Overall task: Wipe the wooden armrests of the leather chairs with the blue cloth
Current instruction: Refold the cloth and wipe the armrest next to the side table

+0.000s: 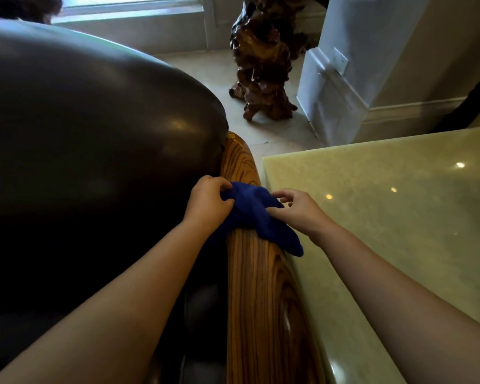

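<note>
I noted the armrest [258,286] was polished wood with bold dark grain. The chair back [94,128] was smooth, glossy dark leather. The cloth [256,214] looked soft, matt blue fabric. The tabletop [399,217] appeared to be glossy pale stone. The carved stand [263,65] was gnarled, lacquered wood.

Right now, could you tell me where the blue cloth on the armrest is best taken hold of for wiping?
Probably the bunched hump of the blue cloth on top of the wooden armrest, pressed from above. The left hand already pinches its chair-side edge; its loose tail droops toward the stone table, so gather that in first.
</note>
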Action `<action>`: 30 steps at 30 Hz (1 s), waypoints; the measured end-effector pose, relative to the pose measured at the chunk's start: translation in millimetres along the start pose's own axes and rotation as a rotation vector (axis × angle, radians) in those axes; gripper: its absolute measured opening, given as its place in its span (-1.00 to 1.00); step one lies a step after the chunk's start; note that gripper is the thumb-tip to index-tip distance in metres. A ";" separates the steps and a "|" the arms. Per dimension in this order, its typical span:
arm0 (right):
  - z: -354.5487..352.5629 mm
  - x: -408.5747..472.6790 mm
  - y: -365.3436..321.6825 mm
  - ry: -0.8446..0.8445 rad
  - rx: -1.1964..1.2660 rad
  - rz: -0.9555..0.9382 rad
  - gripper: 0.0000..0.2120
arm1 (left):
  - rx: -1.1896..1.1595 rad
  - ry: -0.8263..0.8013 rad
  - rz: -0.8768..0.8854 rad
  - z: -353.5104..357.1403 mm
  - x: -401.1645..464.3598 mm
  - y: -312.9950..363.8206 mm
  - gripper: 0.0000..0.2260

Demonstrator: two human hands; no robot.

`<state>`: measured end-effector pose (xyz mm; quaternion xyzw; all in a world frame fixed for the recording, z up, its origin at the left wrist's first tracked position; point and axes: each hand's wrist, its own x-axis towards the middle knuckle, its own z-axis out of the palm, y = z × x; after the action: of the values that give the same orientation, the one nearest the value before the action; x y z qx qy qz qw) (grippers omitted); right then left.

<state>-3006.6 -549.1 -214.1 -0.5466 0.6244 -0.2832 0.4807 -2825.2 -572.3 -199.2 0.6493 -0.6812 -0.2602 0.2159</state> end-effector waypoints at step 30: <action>-41.0 -225.3 -316.5 -0.090 -0.229 -0.304 -0.85 | -0.693 -0.035 -0.271 -320.5 -201.5 113.5 -0.86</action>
<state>-2927.6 -417.5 145.2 -0.6981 0.5406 -0.2549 0.3943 -2697.4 -392.7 128.9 0.6174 -0.4643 -0.5126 0.3747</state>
